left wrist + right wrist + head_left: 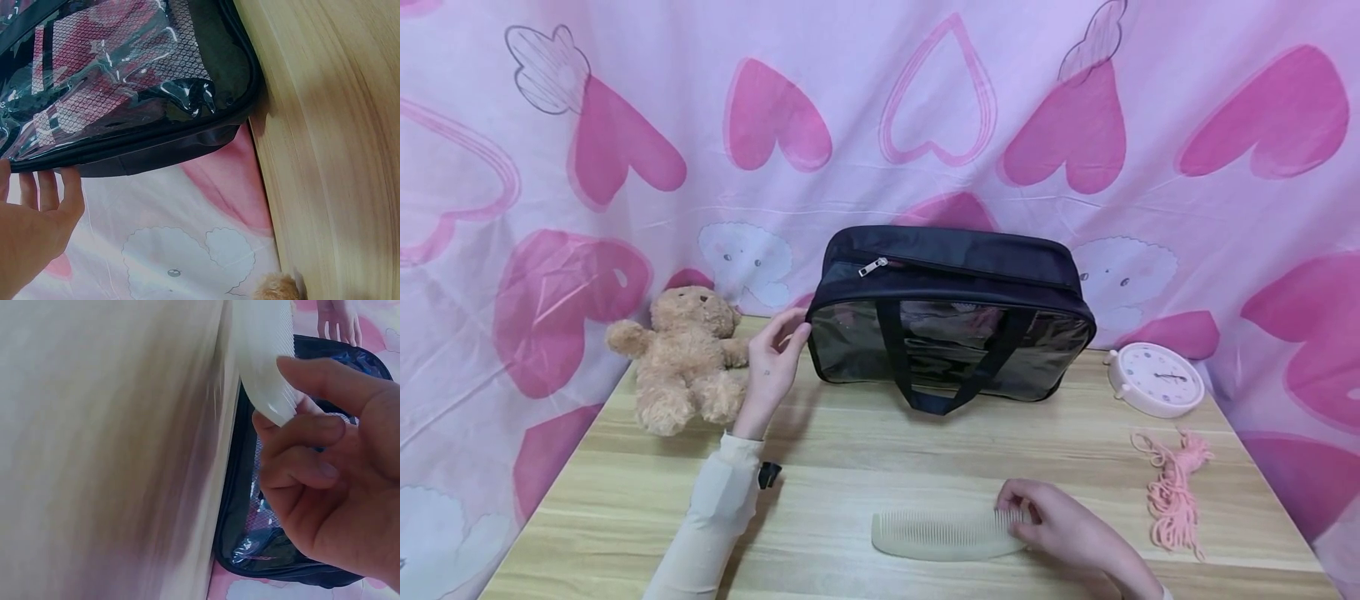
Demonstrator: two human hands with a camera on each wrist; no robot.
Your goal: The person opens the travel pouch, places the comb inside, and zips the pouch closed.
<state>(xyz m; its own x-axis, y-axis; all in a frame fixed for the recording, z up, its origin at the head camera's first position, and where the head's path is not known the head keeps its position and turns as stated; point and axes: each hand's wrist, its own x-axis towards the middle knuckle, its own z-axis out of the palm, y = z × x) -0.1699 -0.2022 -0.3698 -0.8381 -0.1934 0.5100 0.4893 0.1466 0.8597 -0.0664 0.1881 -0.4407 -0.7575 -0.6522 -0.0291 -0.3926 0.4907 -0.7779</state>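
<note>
A black bag (951, 271) with a clear front panel, black handles and a zipper on top stands at the back of the table. My left hand (775, 362) is at its left side, fingertips touching the dark edge; in the left wrist view the fingers (70, 194) reach up to the bag's piping. Near the table's front, my right hand (1060, 525) pinches the right end of a pale, fine-toothed comb (940, 537) between thumb and fingers. The right wrist view shows the comb (265, 356) with its end between thumb and curled fingers, the palm partly visible.
A tan teddy bear (688, 358) sits left of my left hand. At the right are a white round clock (1157, 379) and a bundle of pink cord (1176, 492). A small black object (769, 475) shows beside the left sleeve. A heart-patterned curtain (865, 117) hangs behind the table.
</note>
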